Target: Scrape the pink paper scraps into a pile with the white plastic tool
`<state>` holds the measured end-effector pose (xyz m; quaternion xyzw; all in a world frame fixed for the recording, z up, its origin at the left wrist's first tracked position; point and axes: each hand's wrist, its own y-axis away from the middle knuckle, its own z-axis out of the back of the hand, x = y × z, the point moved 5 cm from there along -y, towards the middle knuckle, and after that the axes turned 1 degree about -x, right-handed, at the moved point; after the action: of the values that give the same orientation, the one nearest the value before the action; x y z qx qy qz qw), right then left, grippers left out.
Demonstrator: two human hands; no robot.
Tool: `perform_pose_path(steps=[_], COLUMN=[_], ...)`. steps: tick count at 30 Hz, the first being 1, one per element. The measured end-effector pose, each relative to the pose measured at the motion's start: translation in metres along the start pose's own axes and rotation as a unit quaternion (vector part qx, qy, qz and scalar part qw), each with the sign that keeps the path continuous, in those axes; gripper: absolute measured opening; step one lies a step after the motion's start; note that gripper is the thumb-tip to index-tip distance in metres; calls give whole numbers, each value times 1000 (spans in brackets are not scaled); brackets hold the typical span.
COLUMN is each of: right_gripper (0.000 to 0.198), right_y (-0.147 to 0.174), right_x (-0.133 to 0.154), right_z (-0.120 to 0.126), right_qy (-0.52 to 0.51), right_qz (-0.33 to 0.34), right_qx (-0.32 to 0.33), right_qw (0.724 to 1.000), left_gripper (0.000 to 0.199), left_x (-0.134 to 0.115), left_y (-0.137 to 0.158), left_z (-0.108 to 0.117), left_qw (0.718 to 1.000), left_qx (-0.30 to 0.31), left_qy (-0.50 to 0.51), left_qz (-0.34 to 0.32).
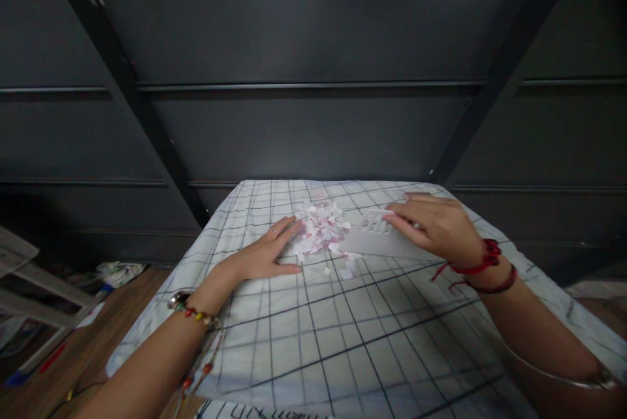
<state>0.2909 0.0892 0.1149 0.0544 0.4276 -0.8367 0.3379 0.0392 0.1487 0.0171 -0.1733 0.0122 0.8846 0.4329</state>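
A heap of small torn paper scraps (pixel 321 228), white with pinkish bits, lies on the checked cloth (pixel 313 327). At the heap's left edge, my left hand (pixel 267 249) rests open with the thumb apart from the fingers, which touch or nearly touch the scraps. My right hand (pixel 434 226) is closed on a flat white piece with a row of slots (pixel 365 239) along its upper part. This piece leans low over the cloth, and its left edge meets the right side of the heap. Its exact kind is unclear, and my fingers hide its far end.
A dark panelled wall (pixel 313 132) rises right behind the cloth-covered table. A pale wooden frame (pixel 44 288) stands on the wooden floor (pixel 122 295) at left, near a crumpled bag (pixel 120 273) and a red object (pixel 51 359).
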Motion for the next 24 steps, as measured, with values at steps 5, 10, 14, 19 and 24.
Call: perform_pose_path(steps=[5, 10, 14, 19, 24], right_gripper=[31, 27, 28, 28, 28], right_y=[-18, -20, -19, -20, -19], right_x=[47, 60, 57, 56, 62], right_z=[9, 12, 9, 5, 8], right_qy=[32, 27, 45, 58, -20], right_qz=[68, 76, 77, 79, 100], right_qx=[-31, -59, -46, -34, -54], right_qw=[997, 995, 995, 995, 993], left_gripper=[90, 91, 92, 92, 93], left_x=[0, 0, 2, 3, 3], left_y=[0, 0, 0, 0, 0], left_z=[0, -1, -2, -2, -1], left_qw=[1000, 1000, 1000, 1000, 1000], left_qx=[-3, 2, 7, 2, -5], left_qy=[3, -3, -5, 4, 7], left_qz=[1, -2, 6, 7, 2])
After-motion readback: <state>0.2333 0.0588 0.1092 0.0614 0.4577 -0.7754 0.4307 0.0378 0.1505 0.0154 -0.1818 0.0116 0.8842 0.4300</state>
